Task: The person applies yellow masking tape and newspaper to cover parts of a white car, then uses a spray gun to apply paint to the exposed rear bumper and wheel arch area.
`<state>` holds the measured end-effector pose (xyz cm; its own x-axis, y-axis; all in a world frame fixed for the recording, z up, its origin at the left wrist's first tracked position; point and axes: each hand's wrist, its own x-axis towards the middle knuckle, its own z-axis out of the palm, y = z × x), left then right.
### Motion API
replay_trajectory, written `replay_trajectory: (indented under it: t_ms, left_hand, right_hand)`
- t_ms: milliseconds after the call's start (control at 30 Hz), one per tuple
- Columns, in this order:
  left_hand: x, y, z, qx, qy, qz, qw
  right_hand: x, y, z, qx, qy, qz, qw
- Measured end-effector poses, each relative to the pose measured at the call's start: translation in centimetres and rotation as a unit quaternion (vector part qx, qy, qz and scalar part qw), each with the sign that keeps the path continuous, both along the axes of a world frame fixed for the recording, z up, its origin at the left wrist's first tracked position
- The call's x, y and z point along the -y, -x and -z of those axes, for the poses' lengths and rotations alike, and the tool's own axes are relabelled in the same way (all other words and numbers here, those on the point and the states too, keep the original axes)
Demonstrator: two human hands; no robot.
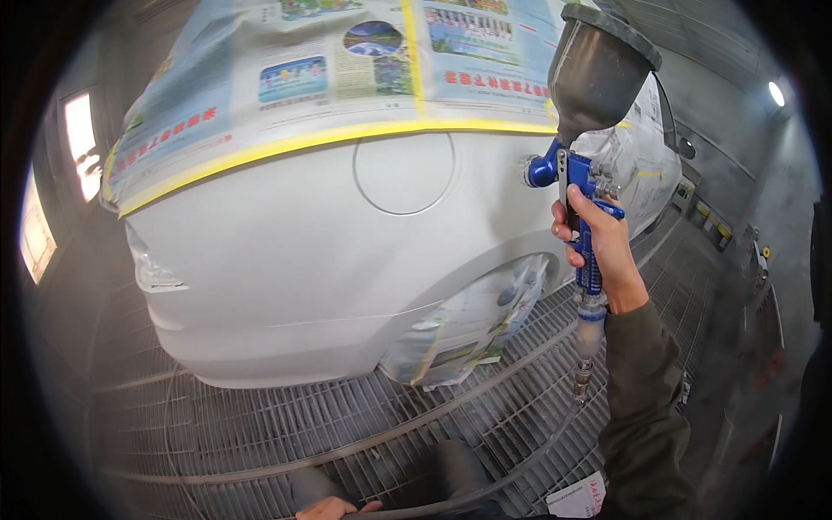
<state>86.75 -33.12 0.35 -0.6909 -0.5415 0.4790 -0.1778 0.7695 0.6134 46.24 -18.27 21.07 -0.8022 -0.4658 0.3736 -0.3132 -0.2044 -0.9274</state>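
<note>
My right hand (598, 234) is wrapped round the handle of a blue spray gun (589, 186), fingers at its trigger. A dark grey paint cup (600, 78) sits on top, and the nozzle points left toward the car. At the bottom edge my left hand (334, 510) is closed on the air hose (520, 472), which runs up to the gun's lower end; part of this hand is cut off. Before me stands the pale grey-white rear side panel of a car (286, 251), with a round fuel flap (404, 173). The gun is apart from the panel.
Printed masking paper (303, 52) edged with yellow tape (286, 154) covers the car's upper part. More sheeting wraps the wheel (472, 325). Metal floor grating (303, 425) lies underfoot. A white box (576, 498) is near my right sleeve. Bright windows (82, 139) are at far left.
</note>
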Motion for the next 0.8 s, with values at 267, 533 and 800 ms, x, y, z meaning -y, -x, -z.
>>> replay_trajectory:
  t_ms: [267, 533, 800]
  left_hand:
    - [-3.1, 4.2, 0.1, -0.007, -0.041, 0.076, 0.996]
    - [-4.7, 6.9, 0.1, -0.008, -0.062, 0.091, 0.994]
    - [-4.5, 6.4, 0.6, -0.008, -0.046, 0.079, 0.996]
  right_hand:
    - [-5.2, 6.4, -0.7, -0.009, -0.02, 0.061, 0.998]
    - [-8.4, 11.7, -0.6, -0.018, -0.024, 0.156, 0.987]
    - [-8.6, 9.7, 0.7, -0.026, -0.081, 0.185, 0.979]
